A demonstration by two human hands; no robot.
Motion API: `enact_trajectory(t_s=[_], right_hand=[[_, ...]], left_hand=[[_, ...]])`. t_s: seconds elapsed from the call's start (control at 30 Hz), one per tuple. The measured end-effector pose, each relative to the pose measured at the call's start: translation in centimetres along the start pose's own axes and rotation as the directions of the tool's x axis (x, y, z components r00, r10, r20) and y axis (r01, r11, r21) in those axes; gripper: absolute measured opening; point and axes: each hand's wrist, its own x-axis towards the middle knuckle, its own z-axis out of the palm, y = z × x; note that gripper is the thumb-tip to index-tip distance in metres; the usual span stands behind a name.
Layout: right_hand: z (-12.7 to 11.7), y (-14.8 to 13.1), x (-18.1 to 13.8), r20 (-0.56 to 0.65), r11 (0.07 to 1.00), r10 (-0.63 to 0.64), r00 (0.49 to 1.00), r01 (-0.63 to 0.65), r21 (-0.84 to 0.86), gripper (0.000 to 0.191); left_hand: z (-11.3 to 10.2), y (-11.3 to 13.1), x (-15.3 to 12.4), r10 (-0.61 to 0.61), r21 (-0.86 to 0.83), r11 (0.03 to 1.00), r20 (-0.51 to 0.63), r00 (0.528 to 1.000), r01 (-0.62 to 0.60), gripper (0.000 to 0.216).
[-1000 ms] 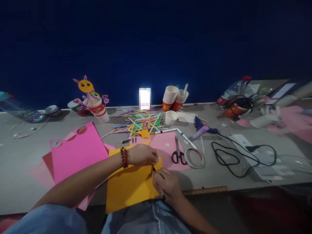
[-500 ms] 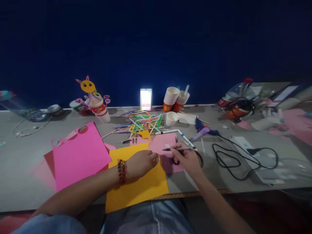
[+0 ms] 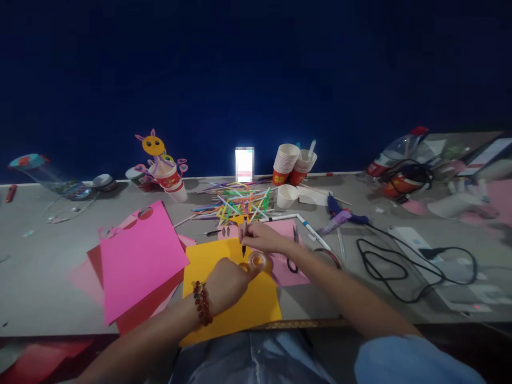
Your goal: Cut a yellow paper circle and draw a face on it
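An orange paper sheet (image 3: 224,266) lies at the table's near edge. A small clear tape roll (image 3: 257,261) sits on it, and my left hand (image 3: 228,282), with a red bead bracelet on the wrist, holds the roll down with its fingertips. My right hand (image 3: 262,242) reaches across above the roll and is closed on a black pen (image 3: 244,240), whose tip points down at the orange sheet just left of the roll.
Bright pink sheets (image 3: 140,256) lie to the left, a pale pink sheet (image 3: 285,229) with black scissors (image 3: 293,262) to the right. Behind are coloured straws (image 3: 240,201), paper cups (image 3: 294,160), a glue gun (image 3: 340,216), black cables (image 3: 400,256) and a decorated cup figure (image 3: 162,165).
My right hand went from the sheet's near edge out to the right, then came back over the orange sheet with the pen. My left hand stayed on the tape roll. The view tilted slightly.
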Motion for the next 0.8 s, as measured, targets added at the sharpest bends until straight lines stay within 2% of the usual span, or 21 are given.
enact_trajectory(t_s=[0.13, 0.47, 0.6, 0.8], right_hand=[[0.1, -0.2, 0.0, 0.055, 0.997, 0.004, 0.998, 0.000, -0.079, 0.016], [0.5, -0.8, 1.1, 0.224, 0.982, -0.002, 0.975, 0.043, -0.182, 0.016], [0.7, -0.6, 1.6, 0.282, 0.982, 0.006, 0.959, 0.048, -0.184, 0.010], [0.6, -0.1, 2.0, 0.330, 0.988, 0.008, 0.944, 0.042, -0.145, 0.013]], left_hand=[[0.4, 0.4, -0.4, -0.059, -0.043, 0.997, 0.095, 0.994, 0.063, 0.072], [0.9, 0.2, -0.5, -0.054, -0.107, 0.992, 0.090, 0.994, 0.064, 0.073], [1.0, 0.1, -0.5, -0.042, -0.112, 0.992, 0.094, 0.995, 0.053, 0.073], [1.0, 0.2, -0.4, -0.049, -0.117, 0.991, 0.119, 0.992, 0.063, 0.072]])
